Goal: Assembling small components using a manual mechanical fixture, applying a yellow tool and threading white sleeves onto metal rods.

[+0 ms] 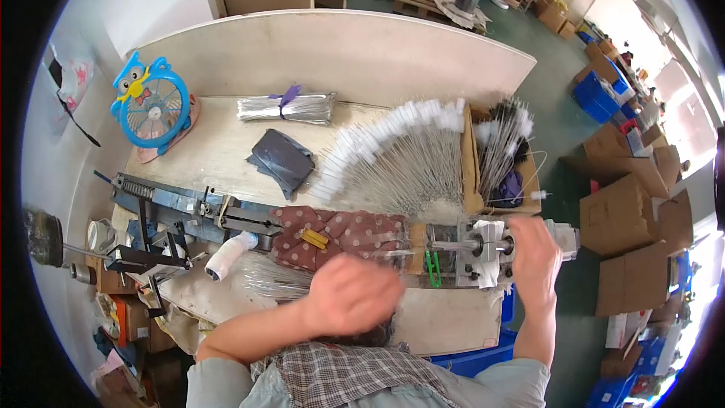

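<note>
Along your worktop's [219,143] near edge, your right hand [535,257] wraps the metal machine's [483,245] end; your left hand [353,295] blurs, grip unclear.

Two bare forearms, left hand [351,295] and right hand [535,253] ungloved. Pale grey-green short sleeves ending near elbows. Checked garment in grey, white and dull red across chest. No rings or watch visible.
</note>
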The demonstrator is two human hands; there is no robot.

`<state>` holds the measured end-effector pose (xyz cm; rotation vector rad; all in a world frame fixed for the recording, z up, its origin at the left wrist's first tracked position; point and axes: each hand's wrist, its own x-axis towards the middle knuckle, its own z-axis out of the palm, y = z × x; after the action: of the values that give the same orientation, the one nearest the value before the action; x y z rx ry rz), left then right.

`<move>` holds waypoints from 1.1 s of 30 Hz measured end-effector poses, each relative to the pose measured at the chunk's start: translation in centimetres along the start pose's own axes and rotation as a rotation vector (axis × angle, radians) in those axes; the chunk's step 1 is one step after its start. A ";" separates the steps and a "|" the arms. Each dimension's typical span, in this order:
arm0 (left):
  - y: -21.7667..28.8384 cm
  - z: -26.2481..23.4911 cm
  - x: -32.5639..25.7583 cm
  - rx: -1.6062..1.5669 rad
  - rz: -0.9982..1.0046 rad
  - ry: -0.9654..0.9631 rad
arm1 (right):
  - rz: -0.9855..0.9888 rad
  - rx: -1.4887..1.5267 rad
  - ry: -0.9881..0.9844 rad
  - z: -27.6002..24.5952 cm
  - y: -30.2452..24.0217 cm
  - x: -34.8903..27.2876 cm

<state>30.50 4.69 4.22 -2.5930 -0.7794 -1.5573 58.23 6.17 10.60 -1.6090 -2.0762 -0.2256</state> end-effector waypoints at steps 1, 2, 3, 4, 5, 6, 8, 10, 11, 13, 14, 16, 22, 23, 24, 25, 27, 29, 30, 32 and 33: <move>1.4 -0.6 -0.3 -0.119 -0.023 -0.016 | -0.034 0.049 0.029 0.7 0.1 1.0; 2.2 -0.7 -0.6 -0.247 -0.036 -0.026 | -0.067 0.086 0.064 1.6 0.7 1.7; 2.3 -0.6 -1.1 -0.368 -0.167 -0.294 | -0.088 0.122 0.036 2.3 0.7 1.9; 1.6 0.4 -1.6 -0.373 -0.154 -0.283 | -0.114 0.166 0.011 3.3 0.2 2.2; 0.4 2.3 -2.7 -0.883 -0.711 -0.303 | -0.088 0.224 0.002 4.6 -1.0 2.4; -0.7 4.0 -3.7 -1.389 -1.278 -0.309 | -0.098 0.256 -0.041 5.8 -1.7 2.4; -3.2 5.5 -3.0 -1.669 -1.348 -0.059 | -0.111 0.274 -0.078 7.5 -2.8 2.3; -4.9 6.5 -2.1 -1.947 -1.399 0.213 | -0.089 0.266 -0.213 8.4 -3.3 1.8; -5.4 6.8 -1.8 -1.653 -1.318 0.096 | -0.061 0.246 -0.264 8.5 -3.3 1.6; -5.9 7.3 -1.9 -1.208 -1.084 -0.076 | -0.004 0.193 -0.385 7.7 -3.2 1.6; -5.7 7.1 -2.2 -1.217 -1.079 -0.071 | 0.057 0.158 -0.506 7.4 -3.0 1.7; -4.6 6.1 -2.7 -1.067 -1.078 -0.136 | 0.074 0.282 -0.577 6.9 -2.2 1.6; -2.8 5.0 -2.1 -1.108 -1.206 0.054 | -0.391 0.122 -0.204 7.2 -4.4 0.0; -2.7 4.9 -2.1 -1.132 -1.253 0.074 | -0.425 0.090 -0.114 8.1 -4.4 -0.4; -2.6 4.8 -2.1 -1.109 -1.268 0.087 | -0.436 0.114 -0.117 8.3 -4.4 -0.4; -2.5 4.7 -2.2 -1.080 -1.210 0.052 | -0.448 0.134 -0.122 8.5 -4.2 -0.1; -2.2 3.4 -2.3 -1.023 -1.179 -0.043 | -0.474 0.286 -0.167 8.4 -4.6 1.3; -1.9 1.7 -2.6 -0.986 -1.188 0.041 | -0.510 0.459 -0.229 8.7 -6.3 3.2; -1.7 0.6 -3.0 -0.981 -1.171 0.101 | -0.523 0.595 -0.287 9.3 -7.4 4.1; -1.5 -1.9 -4.2 -0.973 -1.297 0.245 | -0.546 0.692 -0.305 11.1 -10.0 5.4; -1.6 -3.0 -5.3 -0.859 -1.390 0.215 | -0.544 0.720 -0.327 12.3 -11.2 5.9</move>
<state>25.30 3.14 0.93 -2.0103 -2.7065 -2.8563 43.20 13.17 4.71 -0.6721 -2.4047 0.5827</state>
